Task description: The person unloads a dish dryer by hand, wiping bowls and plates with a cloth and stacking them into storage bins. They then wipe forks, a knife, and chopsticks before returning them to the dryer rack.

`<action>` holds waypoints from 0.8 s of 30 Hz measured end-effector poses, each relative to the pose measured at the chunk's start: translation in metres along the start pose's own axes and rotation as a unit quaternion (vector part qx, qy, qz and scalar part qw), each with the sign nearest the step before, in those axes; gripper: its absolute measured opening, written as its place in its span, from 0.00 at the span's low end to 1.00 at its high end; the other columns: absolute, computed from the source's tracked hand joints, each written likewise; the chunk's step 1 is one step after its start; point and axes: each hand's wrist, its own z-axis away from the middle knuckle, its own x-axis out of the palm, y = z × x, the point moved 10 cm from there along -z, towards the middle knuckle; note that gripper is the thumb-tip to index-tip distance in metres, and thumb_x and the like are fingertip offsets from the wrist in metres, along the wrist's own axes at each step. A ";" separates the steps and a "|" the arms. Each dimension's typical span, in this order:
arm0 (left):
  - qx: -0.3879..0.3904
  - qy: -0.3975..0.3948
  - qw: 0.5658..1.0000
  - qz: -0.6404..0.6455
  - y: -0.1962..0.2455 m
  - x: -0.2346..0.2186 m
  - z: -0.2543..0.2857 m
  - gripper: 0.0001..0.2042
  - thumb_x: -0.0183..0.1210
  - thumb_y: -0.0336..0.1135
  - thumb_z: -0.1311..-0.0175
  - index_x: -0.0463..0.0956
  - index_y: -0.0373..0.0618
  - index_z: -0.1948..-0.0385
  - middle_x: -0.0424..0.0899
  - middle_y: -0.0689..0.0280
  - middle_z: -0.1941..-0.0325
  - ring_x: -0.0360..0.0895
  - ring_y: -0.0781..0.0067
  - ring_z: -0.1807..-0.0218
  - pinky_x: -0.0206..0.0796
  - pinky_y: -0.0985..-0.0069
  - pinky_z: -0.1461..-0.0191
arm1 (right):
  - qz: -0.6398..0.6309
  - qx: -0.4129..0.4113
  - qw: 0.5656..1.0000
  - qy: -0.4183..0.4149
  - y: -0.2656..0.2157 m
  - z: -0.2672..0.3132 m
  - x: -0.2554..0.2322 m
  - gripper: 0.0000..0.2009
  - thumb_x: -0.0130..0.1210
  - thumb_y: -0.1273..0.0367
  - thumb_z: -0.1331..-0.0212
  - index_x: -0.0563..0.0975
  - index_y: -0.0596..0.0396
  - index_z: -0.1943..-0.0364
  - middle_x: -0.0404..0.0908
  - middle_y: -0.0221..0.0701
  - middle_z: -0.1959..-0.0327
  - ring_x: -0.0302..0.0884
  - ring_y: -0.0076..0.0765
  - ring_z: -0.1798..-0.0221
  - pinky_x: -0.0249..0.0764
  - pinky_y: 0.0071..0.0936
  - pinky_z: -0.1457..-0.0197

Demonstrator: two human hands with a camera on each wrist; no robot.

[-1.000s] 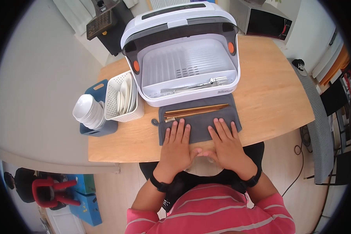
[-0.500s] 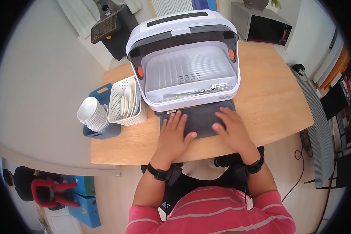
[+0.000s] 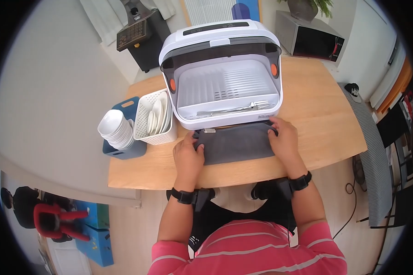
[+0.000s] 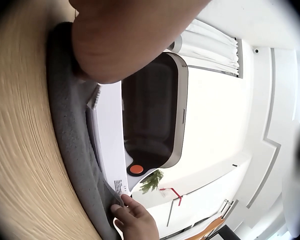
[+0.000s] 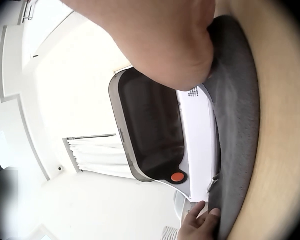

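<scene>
Both my hands have moved since half a second ago, off the top of the soft dark grey cloth wrap (image 3: 237,145) and onto its two ends, left hand (image 3: 187,158) on one side, right hand (image 3: 287,141) on the other. Biggest of all, the pale wooden table (image 3: 328,103) spreads beneath my work. On it, straight ahead, stands the rounded white plastic dish box (image 3: 236,120), its smoky tinted lid (image 3: 220,49) raised. Off to its left sits the blue plastic basket (image 3: 127,153) with a leaning stack of white bowls (image 3: 118,133), and between the two, the white perforated basket (image 3: 156,138) with white dishes (image 3: 160,114) on edge. Now the wrap: it lies on the table just in front of the box. And the grip, it's on: my left thumb and fingers pinch the cloth at its left end, my right ones pinch it at the right. Smaller again, silver cutlery (image 3: 234,111) lies in the box's front compartment, and a small white tag (image 3: 209,131) shows at the wrap's far edge near my left hand.
</scene>
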 end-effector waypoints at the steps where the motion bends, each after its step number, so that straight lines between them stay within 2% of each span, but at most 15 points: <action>1: -0.001 0.001 1.000 0.001 0.001 -0.003 0.002 0.26 0.68 0.28 0.43 0.75 0.38 0.39 0.87 0.54 0.53 0.80 0.53 0.47 0.67 0.58 0.37 | 0.001 -0.001 1.000 0.000 -0.002 0.003 -0.005 0.14 0.65 0.75 0.48 0.84 0.56 0.54 0.87 0.40 0.60 0.82 0.48 0.52 0.75 0.45 0.45; 3: -0.096 -0.029 0.981 0.164 -0.010 -0.006 0.008 0.26 0.66 0.25 0.42 0.75 0.39 0.38 0.86 0.57 0.53 0.81 0.62 0.47 0.68 0.65 0.39 | -0.011 -0.075 0.997 -0.011 -0.019 0.014 -0.018 0.13 0.64 0.76 0.49 0.85 0.53 0.57 0.86 0.39 0.61 0.82 0.49 0.54 0.75 0.43 0.47; 4: -0.096 -0.028 0.981 0.166 -0.013 -0.010 0.013 0.26 0.66 0.25 0.42 0.75 0.39 0.38 0.86 0.57 0.53 0.81 0.62 0.47 0.68 0.65 0.39 | -0.009 -0.076 0.997 -0.012 -0.021 0.020 -0.028 0.13 0.64 0.76 0.49 0.85 0.53 0.57 0.86 0.39 0.61 0.82 0.49 0.54 0.75 0.43 0.47; 6: -0.032 -0.023 0.949 0.312 -0.012 -0.021 0.030 0.25 0.64 0.30 0.36 0.71 0.36 0.36 0.85 0.60 0.54 0.82 0.68 0.54 0.71 0.71 0.44 | -0.073 -0.114 0.988 -0.071 -0.034 0.036 -0.043 0.13 0.65 0.76 0.50 0.85 0.51 0.58 0.85 0.38 0.62 0.81 0.50 0.54 0.74 0.42 0.47; 7: -0.034 -0.024 0.948 0.314 -0.018 -0.028 0.040 0.25 0.64 0.30 0.36 0.71 0.36 0.36 0.85 0.60 0.54 0.82 0.68 0.54 0.71 0.71 0.44 | -0.071 -0.113 0.988 -0.073 -0.037 0.046 -0.056 0.13 0.65 0.76 0.50 0.85 0.51 0.58 0.85 0.38 0.62 0.81 0.50 0.54 0.74 0.42 0.47; 9: -0.031 -0.068 0.850 0.521 -0.023 -0.037 0.059 0.26 0.61 0.44 0.31 0.72 0.33 0.38 0.84 0.60 0.56 0.82 0.69 0.52 0.70 0.69 0.42 | -0.062 -0.164 0.970 -0.169 -0.054 0.070 -0.065 0.13 0.67 0.74 0.51 0.84 0.51 0.58 0.86 0.37 0.60 0.81 0.49 0.53 0.74 0.41 0.47; 10: -0.035 -0.068 0.849 0.524 -0.029 -0.042 0.064 0.26 0.61 0.44 0.31 0.72 0.33 0.38 0.84 0.60 0.56 0.82 0.69 0.52 0.70 0.69 0.42 | -0.058 -0.163 0.970 -0.172 -0.054 0.075 -0.073 0.13 0.67 0.74 0.51 0.84 0.51 0.58 0.86 0.37 0.60 0.81 0.49 0.53 0.74 0.41 0.47; 12: -0.014 -0.110 0.822 0.558 -0.030 -0.046 0.076 0.31 0.56 0.55 0.28 0.72 0.31 0.39 0.84 0.60 0.58 0.81 0.70 0.52 0.70 0.69 0.41 | -0.177 -0.088 0.941 -0.275 -0.045 0.088 -0.069 0.14 0.70 0.73 0.50 0.84 0.51 0.57 0.86 0.37 0.57 0.81 0.47 0.51 0.74 0.41 0.45; 14: -0.001 -0.089 0.842 0.533 -0.038 -0.045 0.073 0.32 0.56 0.58 0.28 0.74 0.31 0.42 0.84 0.58 0.56 0.82 0.69 0.53 0.71 0.68 0.43 | -0.167 -0.078 0.947 -0.264 -0.039 0.084 -0.065 0.17 0.72 0.69 0.49 0.84 0.52 0.54 0.86 0.38 0.53 0.81 0.48 0.48 0.75 0.41 0.42; 16: -0.071 -0.099 0.853 0.508 -0.047 -0.032 0.070 0.28 0.60 0.53 0.29 0.76 0.33 0.45 0.85 0.58 0.55 0.83 0.66 0.52 0.71 0.64 0.41 | -0.079 -0.127 0.969 -0.199 -0.054 0.064 -0.060 0.20 0.74 0.66 0.49 0.83 0.54 0.52 0.85 0.39 0.50 0.80 0.51 0.45 0.75 0.42 0.39; 20: -0.116 -0.104 0.883 0.443 -0.045 -0.006 0.059 0.23 0.67 0.43 0.34 0.77 0.36 0.45 0.85 0.56 0.51 0.82 0.58 0.47 0.69 0.60 0.36 | 0.030 -0.229 0.946 -0.226 -0.075 0.039 -0.001 0.32 0.76 0.58 0.52 0.79 0.56 0.42 0.77 0.45 0.36 0.73 0.56 0.34 0.70 0.45 0.30; 21: 0.006 -0.077 0.952 0.296 -0.022 -0.021 0.049 0.23 0.69 0.38 0.39 0.77 0.38 0.44 0.85 0.55 0.48 0.81 0.54 0.43 0.68 0.59 0.33 | 0.031 -0.234 0.945 -0.227 -0.073 0.031 0.012 0.32 0.76 0.58 0.52 0.79 0.56 0.42 0.77 0.45 0.36 0.73 0.56 0.34 0.70 0.45 0.30; 22: 0.125 -0.047 0.982 0.135 0.002 -0.031 0.047 0.25 0.71 0.33 0.43 0.77 0.39 0.43 0.84 0.53 0.44 0.79 0.51 0.40 0.66 0.58 0.31 | 0.066 -0.236 0.939 -0.240 -0.067 0.026 0.030 0.37 0.75 0.54 0.53 0.77 0.57 0.38 0.73 0.47 0.32 0.69 0.57 0.30 0.65 0.46 0.27; 23: 0.130 -0.054 0.984 0.113 0.005 -0.030 0.047 0.31 0.72 0.35 0.49 0.75 0.42 0.39 0.80 0.51 0.36 0.74 0.46 0.34 0.64 0.57 0.29 | 0.100 -0.239 0.932 -0.254 -0.067 0.023 0.043 0.42 0.75 0.49 0.54 0.75 0.57 0.35 0.70 0.48 0.29 0.64 0.58 0.26 0.60 0.48 0.23; 24: 0.122 -0.046 0.985 0.111 0.007 -0.032 0.047 0.31 0.72 0.35 0.49 0.75 0.42 0.39 0.80 0.51 0.36 0.74 0.46 0.34 0.64 0.57 0.29 | 0.099 -0.248 0.928 -0.259 -0.072 0.022 0.048 0.42 0.75 0.49 0.54 0.75 0.57 0.35 0.70 0.48 0.29 0.64 0.58 0.26 0.60 0.48 0.23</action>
